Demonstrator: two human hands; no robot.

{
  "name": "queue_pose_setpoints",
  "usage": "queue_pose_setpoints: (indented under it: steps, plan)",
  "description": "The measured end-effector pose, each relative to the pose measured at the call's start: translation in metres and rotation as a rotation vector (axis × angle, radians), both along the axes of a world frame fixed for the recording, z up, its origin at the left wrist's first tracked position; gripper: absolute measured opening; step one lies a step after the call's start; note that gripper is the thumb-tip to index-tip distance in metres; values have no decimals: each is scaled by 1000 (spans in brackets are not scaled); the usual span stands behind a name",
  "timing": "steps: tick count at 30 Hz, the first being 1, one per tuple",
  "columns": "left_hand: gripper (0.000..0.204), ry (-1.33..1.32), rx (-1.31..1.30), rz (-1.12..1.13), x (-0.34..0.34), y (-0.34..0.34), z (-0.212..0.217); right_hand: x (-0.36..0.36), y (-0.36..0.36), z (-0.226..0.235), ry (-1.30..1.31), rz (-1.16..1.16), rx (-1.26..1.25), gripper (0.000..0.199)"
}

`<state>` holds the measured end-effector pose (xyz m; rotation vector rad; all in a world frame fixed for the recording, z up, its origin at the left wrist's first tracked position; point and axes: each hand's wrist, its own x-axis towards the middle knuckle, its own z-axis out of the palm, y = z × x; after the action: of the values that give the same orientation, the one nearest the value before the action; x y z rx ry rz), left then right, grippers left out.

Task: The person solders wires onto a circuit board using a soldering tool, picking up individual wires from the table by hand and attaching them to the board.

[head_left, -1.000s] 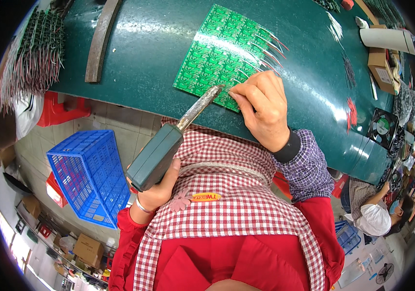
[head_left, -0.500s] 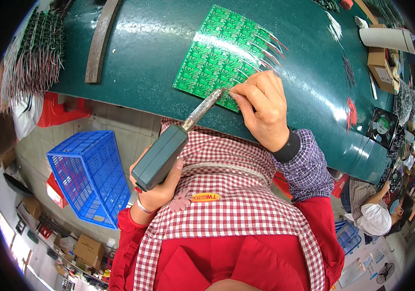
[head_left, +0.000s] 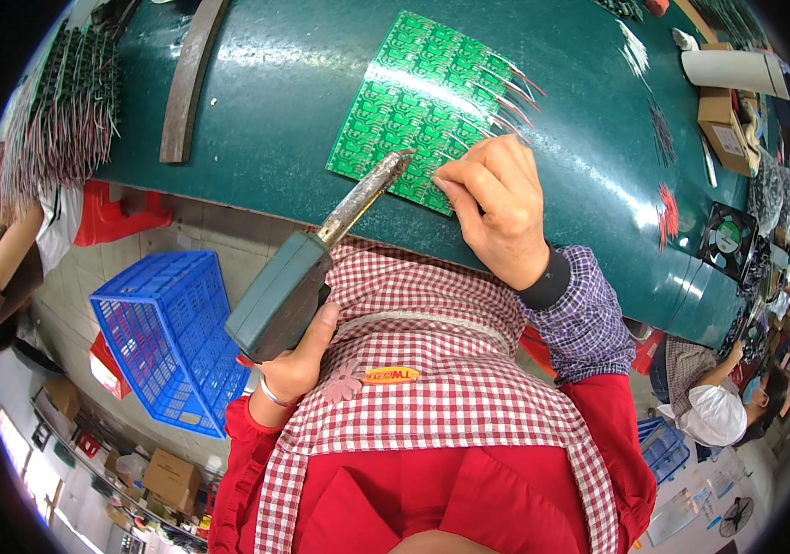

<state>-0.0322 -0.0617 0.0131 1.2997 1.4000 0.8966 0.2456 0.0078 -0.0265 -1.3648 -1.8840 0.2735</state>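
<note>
We see a sheet of green circuit boards lying flat and slightly askew near the edge of the table, its repeated pattern crossed by bright glare. Thin red and white wires project from its right side, their ends splayed outward. We hold a dark green soldering gun, its stained metal barrel slanting up rightward; its tip overlaps the lower sheet, contact unclear.

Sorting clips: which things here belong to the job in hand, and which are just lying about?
Belongs to the job:
soldering iron, in the left hand
green circuit board, by the right hand
loose red wires, probably

Apparently just lying about:
blue crate
black fan
brown bar
</note>
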Motion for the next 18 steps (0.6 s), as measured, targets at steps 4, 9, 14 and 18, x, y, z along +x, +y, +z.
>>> queue_pose_setpoints:
  steps: [4,9,14,18]
  plan:
    - [43,-44,-4,-4,-1,4,-2,-2,0,0,5,1,-3,22]
    - [51,-276,-237,179,7,14,0,-5,1,5,11,9,18,17]
    - [48,-387,-174,199,10,30,-6,26,6,22,74,-89,0,16]
    - [48,-396,-148,184,10,30,-10,121,42,26,-20,-424,123,8]
